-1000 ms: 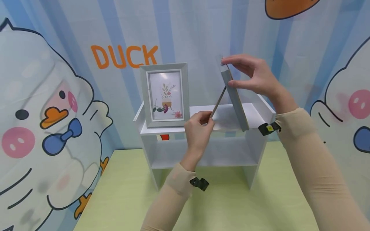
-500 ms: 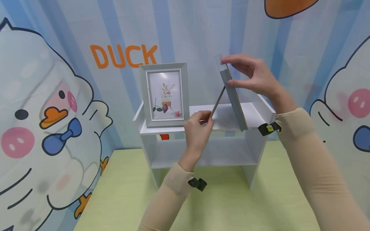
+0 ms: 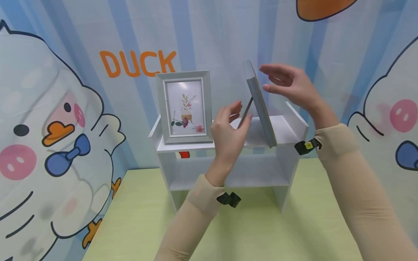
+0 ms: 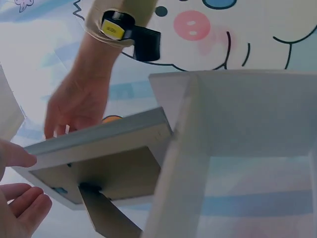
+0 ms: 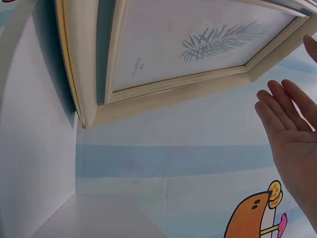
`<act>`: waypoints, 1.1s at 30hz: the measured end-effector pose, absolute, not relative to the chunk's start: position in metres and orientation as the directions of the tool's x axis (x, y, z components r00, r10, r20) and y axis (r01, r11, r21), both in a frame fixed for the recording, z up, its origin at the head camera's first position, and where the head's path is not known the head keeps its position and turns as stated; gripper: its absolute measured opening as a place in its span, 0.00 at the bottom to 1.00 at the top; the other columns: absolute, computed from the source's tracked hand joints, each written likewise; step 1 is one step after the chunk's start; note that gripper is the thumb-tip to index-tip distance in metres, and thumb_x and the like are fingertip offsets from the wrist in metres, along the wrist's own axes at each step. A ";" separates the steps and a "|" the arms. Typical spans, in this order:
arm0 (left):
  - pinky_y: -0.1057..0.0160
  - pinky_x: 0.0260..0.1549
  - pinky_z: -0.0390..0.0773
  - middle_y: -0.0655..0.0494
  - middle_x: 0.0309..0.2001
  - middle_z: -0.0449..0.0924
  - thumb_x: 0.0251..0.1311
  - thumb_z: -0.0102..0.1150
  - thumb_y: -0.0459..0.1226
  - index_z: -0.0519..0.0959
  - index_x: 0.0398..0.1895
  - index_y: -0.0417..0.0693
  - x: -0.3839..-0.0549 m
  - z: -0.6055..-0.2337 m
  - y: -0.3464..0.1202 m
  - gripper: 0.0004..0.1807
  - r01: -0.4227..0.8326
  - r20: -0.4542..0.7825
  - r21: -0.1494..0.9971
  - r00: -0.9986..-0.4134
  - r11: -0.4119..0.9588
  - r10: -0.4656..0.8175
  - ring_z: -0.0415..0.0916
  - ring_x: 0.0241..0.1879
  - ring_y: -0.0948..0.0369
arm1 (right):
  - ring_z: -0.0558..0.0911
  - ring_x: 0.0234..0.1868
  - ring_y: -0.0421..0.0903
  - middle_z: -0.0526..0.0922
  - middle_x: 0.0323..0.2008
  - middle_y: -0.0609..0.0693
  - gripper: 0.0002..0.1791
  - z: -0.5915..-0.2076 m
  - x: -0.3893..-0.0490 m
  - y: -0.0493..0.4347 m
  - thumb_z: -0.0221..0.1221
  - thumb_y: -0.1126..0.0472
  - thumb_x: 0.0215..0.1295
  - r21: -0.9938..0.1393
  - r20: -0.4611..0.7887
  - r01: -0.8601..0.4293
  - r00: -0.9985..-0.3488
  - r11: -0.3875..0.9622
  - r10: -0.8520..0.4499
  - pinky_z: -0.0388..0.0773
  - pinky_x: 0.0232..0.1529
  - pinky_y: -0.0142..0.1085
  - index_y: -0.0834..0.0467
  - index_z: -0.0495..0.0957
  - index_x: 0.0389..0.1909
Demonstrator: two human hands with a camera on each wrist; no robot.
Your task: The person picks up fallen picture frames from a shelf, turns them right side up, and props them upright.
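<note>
A grey picture frame [image 3: 261,105] stands tilted on the right part of the white shelf's top board, seen nearly edge-on in the head view. Its brown back and fold-out support leg [image 4: 106,213] show in the left wrist view. My left hand [image 3: 228,130] is beside that leg, thumb and fingers spread and apart, gripping nothing. On the frame's other side my right hand [image 3: 290,85] hovers just off its upper edge, fingers extended. The right wrist view shows the frame's front with a feather-like leaf print [image 5: 223,42] and my right palm away from it.
Another grey frame [image 3: 209,108] with a potted-plant picture stands upright on the left of the white shelf [image 3: 228,172]. The shelf has raised side panels and rests on a pale green table [image 3: 140,203]. A duck-printed curtain [image 3: 225,36] hangs behind.
Both hands have let go: the right hand has moved right, off the frame's top edge, and the left has released the support leg, rising slightly. The frame stays standing tilted.
</note>
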State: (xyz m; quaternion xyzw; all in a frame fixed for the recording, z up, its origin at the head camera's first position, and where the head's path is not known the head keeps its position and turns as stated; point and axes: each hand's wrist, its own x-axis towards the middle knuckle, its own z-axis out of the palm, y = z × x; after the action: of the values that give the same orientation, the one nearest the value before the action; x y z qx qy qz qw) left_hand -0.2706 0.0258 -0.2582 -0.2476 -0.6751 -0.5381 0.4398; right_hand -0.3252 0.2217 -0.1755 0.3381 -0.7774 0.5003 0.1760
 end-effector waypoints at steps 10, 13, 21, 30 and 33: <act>0.71 0.44 0.80 0.46 0.42 0.78 0.51 0.70 0.36 0.77 0.50 0.36 -0.271 -0.243 0.048 0.23 0.782 0.828 0.560 -0.540 0.272 -0.152 0.78 0.44 0.57 | 0.64 0.69 0.54 0.63 0.69 0.59 0.36 -0.181 -0.344 0.226 0.57 0.51 0.66 -0.685 0.341 -0.503 -0.861 0.527 -0.379 0.63 0.66 0.52 0.59 0.57 0.71; 0.72 0.45 0.80 0.47 0.42 0.77 0.50 0.70 0.38 0.76 0.50 0.36 -0.271 -0.241 0.051 0.24 0.770 0.824 0.566 -0.543 0.295 -0.162 0.77 0.44 0.58 | 0.64 0.69 0.56 0.63 0.69 0.61 0.36 -0.182 -0.349 0.225 0.55 0.51 0.68 -0.694 0.287 -0.463 -0.880 0.551 -0.378 0.62 0.67 0.53 0.61 0.56 0.71; 0.72 0.42 0.79 0.50 0.39 0.75 0.51 0.70 0.39 0.76 0.44 0.40 -0.272 -0.237 0.057 0.20 0.752 0.821 0.567 -0.547 0.336 -0.163 0.76 0.40 0.59 | 0.66 0.67 0.57 0.66 0.66 0.62 0.32 -0.187 -0.362 0.223 0.52 0.53 0.70 -0.723 0.212 -0.401 -0.904 0.562 -0.372 0.62 0.67 0.53 0.62 0.58 0.70; 0.66 0.34 0.79 0.49 0.35 0.75 0.50 0.70 0.39 0.75 0.37 0.40 -0.277 -0.241 0.061 0.17 0.732 0.807 0.586 -0.565 0.347 -0.171 0.74 0.33 0.60 | 0.70 0.64 0.54 0.67 0.65 0.63 0.29 -0.197 -0.378 0.222 0.50 0.57 0.72 -0.807 0.103 -0.339 -0.887 0.484 -0.450 0.62 0.68 0.49 0.65 0.59 0.69; 0.67 0.34 0.80 0.51 0.35 0.74 0.51 0.69 0.39 0.75 0.38 0.41 -0.278 -0.240 0.059 0.16 0.735 0.816 0.572 -0.554 0.363 -0.164 0.74 0.33 0.61 | 0.69 0.64 0.53 0.66 0.65 0.64 0.29 -0.198 -0.379 0.223 0.49 0.58 0.72 -0.818 0.092 -0.328 -0.886 0.473 -0.455 0.61 0.69 0.49 0.66 0.58 0.68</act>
State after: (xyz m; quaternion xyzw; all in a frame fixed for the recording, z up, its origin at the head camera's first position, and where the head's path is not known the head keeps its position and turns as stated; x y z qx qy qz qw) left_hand -0.2776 0.0591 -0.2404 -0.2021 -0.7068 -0.5269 0.4265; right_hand -0.3793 0.2228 -0.1975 0.2286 -0.8554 0.4597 -0.0691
